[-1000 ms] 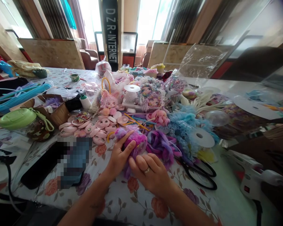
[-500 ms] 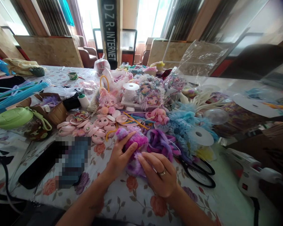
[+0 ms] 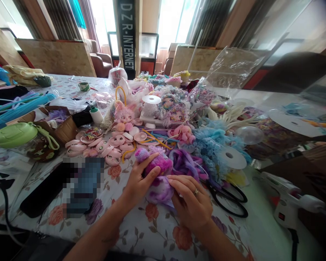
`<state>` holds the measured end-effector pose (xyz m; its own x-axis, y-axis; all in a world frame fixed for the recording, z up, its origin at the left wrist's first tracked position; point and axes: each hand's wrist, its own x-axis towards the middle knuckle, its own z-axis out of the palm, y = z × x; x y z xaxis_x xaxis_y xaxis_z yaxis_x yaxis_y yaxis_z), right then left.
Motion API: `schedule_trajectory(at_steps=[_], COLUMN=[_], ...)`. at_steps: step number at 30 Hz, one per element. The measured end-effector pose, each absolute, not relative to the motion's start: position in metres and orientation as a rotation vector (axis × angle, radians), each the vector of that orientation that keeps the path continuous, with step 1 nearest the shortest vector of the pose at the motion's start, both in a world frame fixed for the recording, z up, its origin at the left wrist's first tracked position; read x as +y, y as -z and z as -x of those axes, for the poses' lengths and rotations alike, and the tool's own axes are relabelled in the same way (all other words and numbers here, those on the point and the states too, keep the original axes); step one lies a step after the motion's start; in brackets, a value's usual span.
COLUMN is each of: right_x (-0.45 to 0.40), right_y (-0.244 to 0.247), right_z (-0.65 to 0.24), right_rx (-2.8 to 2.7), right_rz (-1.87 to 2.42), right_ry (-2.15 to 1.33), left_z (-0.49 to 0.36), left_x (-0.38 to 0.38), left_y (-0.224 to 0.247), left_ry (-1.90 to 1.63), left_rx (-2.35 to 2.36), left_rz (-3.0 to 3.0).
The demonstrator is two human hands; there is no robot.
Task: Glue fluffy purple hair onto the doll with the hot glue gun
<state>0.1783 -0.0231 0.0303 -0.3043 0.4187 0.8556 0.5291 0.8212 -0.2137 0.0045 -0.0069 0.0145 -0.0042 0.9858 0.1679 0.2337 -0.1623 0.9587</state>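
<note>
A fuzzy purple and magenta plush piece (image 3: pixel 161 190) is between my two hands, low over the flowered tablecloth. My left hand (image 3: pixel 141 175) wraps round its left side, thumb and fingers pressed into the magenta fluff. On its right edge, my right hand (image 3: pixel 192 201), with a ring on one finger, pinches the lighter purple fluff. Just behind lies a loose heap of purple fuzzy strips (image 3: pixel 186 163). Several pink doll faces (image 3: pixel 113 156) lie beyond my left hand. Black-handled scissors (image 3: pixel 230 199) rest to the right of my right hand, their blades hidden under purple material.
A white glue gun (image 3: pixel 284 197) stands at the right edge. Blue ruffled trim (image 3: pixel 214 145) and a white spool (image 3: pixel 233 157) are piled at right. A black case (image 3: pixel 47 190), a blurred phone-like object (image 3: pixel 84 186) and a green-lidded jar (image 3: pixel 15 136) lie at left.
My right hand has shifted slightly right and turned at the plush piece's edge, and more of the light purple fluff shows. My left hand keeps its hold.
</note>
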Motion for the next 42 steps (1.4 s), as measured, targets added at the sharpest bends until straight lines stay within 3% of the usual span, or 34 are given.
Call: schedule_trajectory(at_steps=[16,24,33,42], right_x=[-0.016,-0.011,-0.012,-0.014], right_y=[-0.029,-0.025,-0.02,-0.018], right_z=[-0.173,-0.173,-0.166,-0.164], right_rx=[-1.544,-1.537,-1.39,-1.352], right_rz=[1.1,1.115,1.131,1.153], right_ry=[-0.39,-0.339,-0.624,-0.626], left_z=[-0.006,-0.007,-0.007,-0.007], left_x=[-0.007,-0.007,-0.006,-0.007], left_y=[-0.018,-0.02,-0.018,-0.018], left_ry=[-1.193,-1.185,-1.19,-1.12], left_rx=[1.273,1.197,1.147,1.204], left_rz=[-1.473,-1.415,-1.37,-1.449])
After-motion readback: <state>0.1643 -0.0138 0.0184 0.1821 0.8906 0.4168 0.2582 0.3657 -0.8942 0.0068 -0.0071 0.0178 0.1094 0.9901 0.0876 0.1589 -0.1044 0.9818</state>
